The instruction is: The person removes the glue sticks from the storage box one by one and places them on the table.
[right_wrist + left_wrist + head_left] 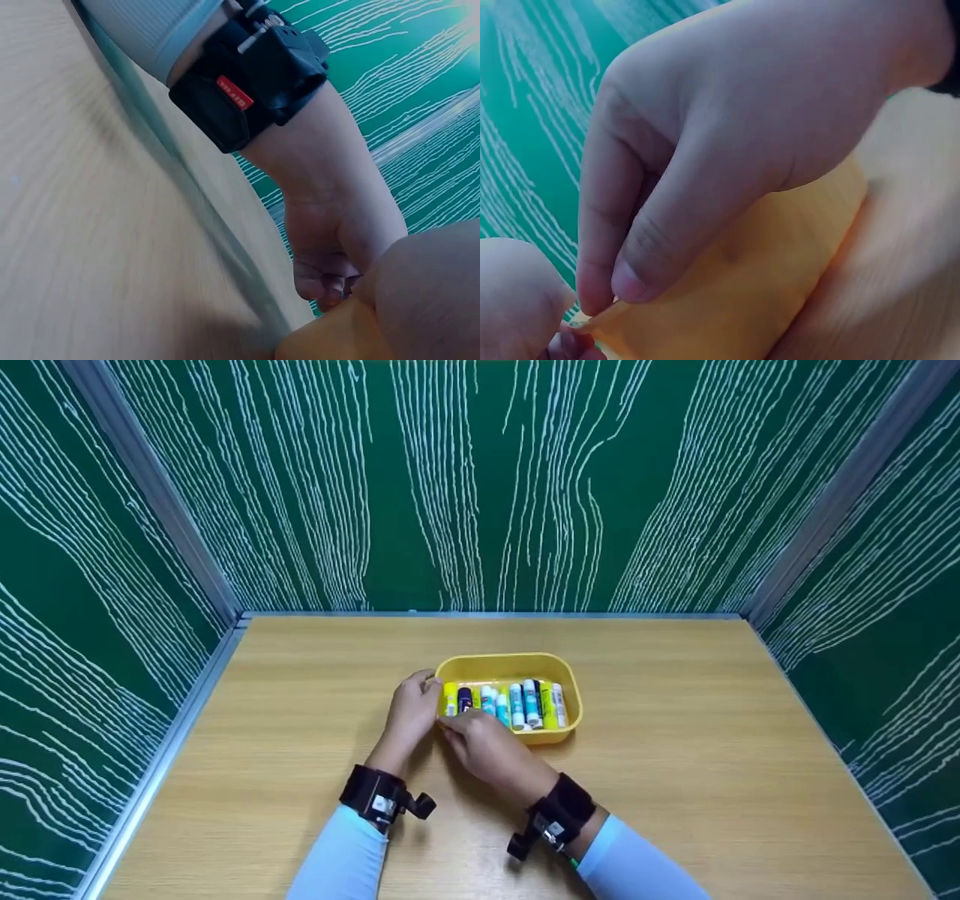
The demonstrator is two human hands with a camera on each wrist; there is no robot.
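Note:
A yellow plastic container [506, 660] with rounded corners stands on the table. Inside lie several glue sticks [531, 703] in white-and-blue, yellow and dark purple, side by side. My left hand [411, 709] is at the container's left end; in the left wrist view its thumb and forefinger pinch the rim of the container [735, 277]. My right hand [491, 746] comes across the front left corner, its fingertips pinched at the rim close to the left hand's. The right wrist view shows only the back part of the right hand [431, 292], its fingertips hidden.
The light wooden table [675, 780] extends around the container. Green walls [637, 547] with white wavy lines enclose it at the back and sides, with grey metal framing [825, 480] at the corners. Both wrists wear black straps [562, 810] with small cameras.

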